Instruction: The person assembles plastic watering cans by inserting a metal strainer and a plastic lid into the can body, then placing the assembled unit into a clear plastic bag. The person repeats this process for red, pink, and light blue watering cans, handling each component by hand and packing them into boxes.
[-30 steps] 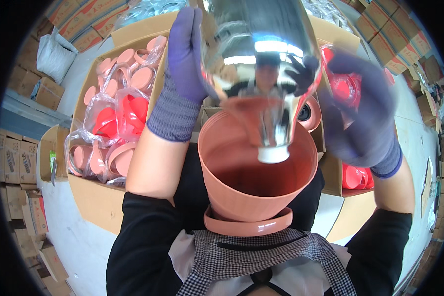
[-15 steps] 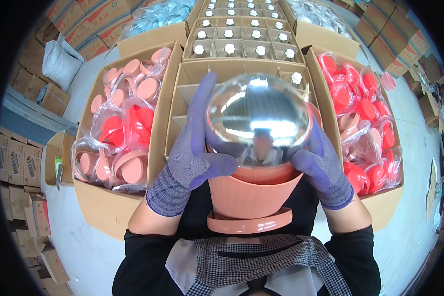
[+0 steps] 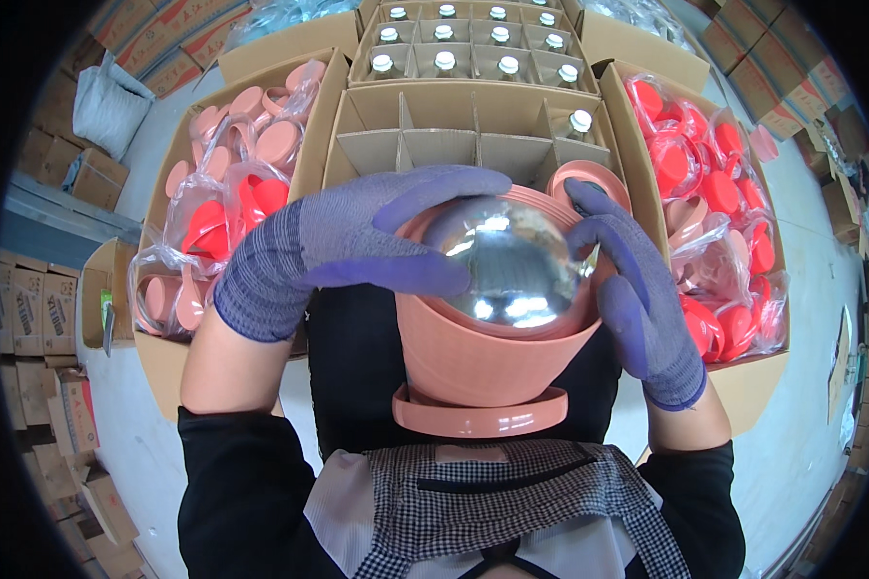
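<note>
**Silvered liner (image 3: 497,265) dome-up in pink flask housing (image 3: 492,362), both hands at rim**

Clock dirs. taken from the liner, 12 = away from the person. Liner's sunk in the housing's wide mouth, only its shiny rounded end showing; the rest is hidden inside. L hand (image 3: 377,227), in a purple-grey glove, is spread wide: fingers along the rim at approx. 11–12, thumb laid over the liner at 8. R hand (image 3: 632,289), same glove type, is half curled over the rim at 2–4; can't tell if it grips the wall.

Small pink ring-shaped part (image 3: 560,179) is just beyond the rim at 1–2, partly behind R fingers. Pink base (image 3: 481,417) at housing's foot, 6 o'clock, nr. the checked apron (image 3: 512,492).

At 12, divider carton (image 3: 439,147) w/ one white-capped neck (image 3: 578,123) at its R side; behind it, another carton (image 3: 473,83) w/ rows of white caps (image 3: 509,66). At 10, open box (image 3: 323,125) of bagged pink + red plastic pcs. At 2–3, 2nd box (image 3: 637,164), mostly red pcs. w/ some pink.
</note>
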{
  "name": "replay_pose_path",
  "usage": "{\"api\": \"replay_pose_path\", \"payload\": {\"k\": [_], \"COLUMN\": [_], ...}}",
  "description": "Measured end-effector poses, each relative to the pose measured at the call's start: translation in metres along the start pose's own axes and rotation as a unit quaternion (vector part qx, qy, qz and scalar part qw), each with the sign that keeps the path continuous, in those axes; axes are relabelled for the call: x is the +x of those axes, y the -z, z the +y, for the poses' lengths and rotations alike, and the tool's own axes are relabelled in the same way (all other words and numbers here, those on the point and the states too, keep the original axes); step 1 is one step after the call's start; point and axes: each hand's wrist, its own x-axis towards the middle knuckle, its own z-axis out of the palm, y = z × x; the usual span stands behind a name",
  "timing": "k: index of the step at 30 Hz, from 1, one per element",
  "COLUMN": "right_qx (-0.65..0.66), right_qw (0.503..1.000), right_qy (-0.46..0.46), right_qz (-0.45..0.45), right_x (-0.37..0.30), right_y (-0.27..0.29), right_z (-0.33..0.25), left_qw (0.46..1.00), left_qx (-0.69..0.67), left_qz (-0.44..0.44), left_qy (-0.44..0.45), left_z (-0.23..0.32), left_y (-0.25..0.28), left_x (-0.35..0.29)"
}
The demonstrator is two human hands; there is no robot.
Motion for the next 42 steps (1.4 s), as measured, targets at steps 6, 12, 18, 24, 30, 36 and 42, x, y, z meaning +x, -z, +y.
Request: {"api": "replay_pose_path", "payload": {"k": [6, 12, 18, 24, 30, 36, 42], "right_qx": [0.102, -0.297, -0.397, -0.001, 0.324, 0.242, 0.248], "right_qw": [0.993, 0.935, 0.901, 0.986, 0.938, 0.956, 0.943], "right_qy": [0.036, -0.185, -0.138, -0.152, 0.013, 0.074, 0.122], "right_qz": [0.053, -0.061, -0.105, 0.071, 0.121, 0.149, 0.184], "right_x": [0.009, 0.078, 0.066, 0.091, 0.127, 0.089, 0.052], "right_y": [0.014, 0.023, -0.003, 0.004, -0.039, -0.017, -0.007], "right_z": [0.026, 0.167, 0.238, 0.177, 0.062, 0.058, 0.049], "left_qw": [0.991, 0.969, 0.977, 0.978, 0.956, 0.957, 0.954], "left_qx": [0.091, 0.177, 0.144, 0.110, -0.103, -0.042, 0.136], "left_qz": [-0.051, -0.089, -0.111, -0.056, 0.253, 0.222, 0.086], "left_qy": [-0.087, -0.146, -0.110, -0.166, -0.109, -0.183, -0.254], "left_z": [0.009, 0.026, 0.011, 0.008, -0.005, -0.008, 0.020], "left_y": [0.018, 0.019, 0.016, 0.019, 0.007, 0.009, 0.011], "left_x": [0.024, 0.042, 0.044, 0.033, 0.055, 0.011, -0.017]}}
